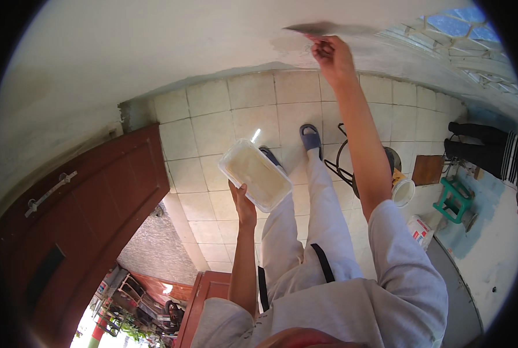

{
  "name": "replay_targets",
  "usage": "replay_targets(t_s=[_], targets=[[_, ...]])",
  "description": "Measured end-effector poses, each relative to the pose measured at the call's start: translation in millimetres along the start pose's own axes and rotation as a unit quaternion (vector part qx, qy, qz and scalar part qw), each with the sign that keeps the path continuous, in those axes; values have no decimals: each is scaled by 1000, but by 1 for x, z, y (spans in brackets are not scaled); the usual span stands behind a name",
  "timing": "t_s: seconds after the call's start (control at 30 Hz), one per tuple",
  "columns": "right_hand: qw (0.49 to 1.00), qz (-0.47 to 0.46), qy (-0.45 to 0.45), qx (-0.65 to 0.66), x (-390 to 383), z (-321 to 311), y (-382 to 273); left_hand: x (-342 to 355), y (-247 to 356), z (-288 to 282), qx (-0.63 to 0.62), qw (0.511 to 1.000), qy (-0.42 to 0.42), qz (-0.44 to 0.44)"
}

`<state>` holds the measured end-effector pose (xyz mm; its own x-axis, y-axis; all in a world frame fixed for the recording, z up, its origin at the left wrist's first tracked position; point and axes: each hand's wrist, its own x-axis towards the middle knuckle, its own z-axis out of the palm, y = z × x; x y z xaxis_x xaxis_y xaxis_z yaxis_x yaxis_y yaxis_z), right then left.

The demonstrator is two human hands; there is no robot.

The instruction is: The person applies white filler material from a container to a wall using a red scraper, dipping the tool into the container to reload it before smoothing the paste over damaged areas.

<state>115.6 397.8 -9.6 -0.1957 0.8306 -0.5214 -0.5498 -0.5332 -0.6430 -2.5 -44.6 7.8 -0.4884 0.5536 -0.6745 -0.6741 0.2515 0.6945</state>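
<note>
1 tub [256,176] in grip of left hand [244,206], 1 scraper [310,27] in grip of right hand [333,57], near the wall [154,46]

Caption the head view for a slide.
Right hand holds a flat-bladed tool at the wall; left hand holds a plastic tub.

left hand [245,207] holds plastic tub [277,198]; right hand [334,58] holds scraper [305,28] by wall [154,46].

Counted: one tub [255,176]; below tub, two sandals [312,139]; right of tub, one stool [458,190]; ahead of tub, one scraper [310,28].
</note>
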Motion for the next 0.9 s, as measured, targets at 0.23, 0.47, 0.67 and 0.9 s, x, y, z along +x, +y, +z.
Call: replay_targets(t_s=[0.23,0.47,0.67,0.9], targets=[[982,-65,167,52,-77,-2,-13,9,2,12,-2,1000,-15,11],[977,-41,-33,-209,-175,0,43,31,25,17,33,996,-36,79],[921,-63,-100,-370,-230,8,41,45,45,34,47,986,-68,145],[687,-183,-279,-645,-257,34,24,25,63,65,60,986,-34,151]])
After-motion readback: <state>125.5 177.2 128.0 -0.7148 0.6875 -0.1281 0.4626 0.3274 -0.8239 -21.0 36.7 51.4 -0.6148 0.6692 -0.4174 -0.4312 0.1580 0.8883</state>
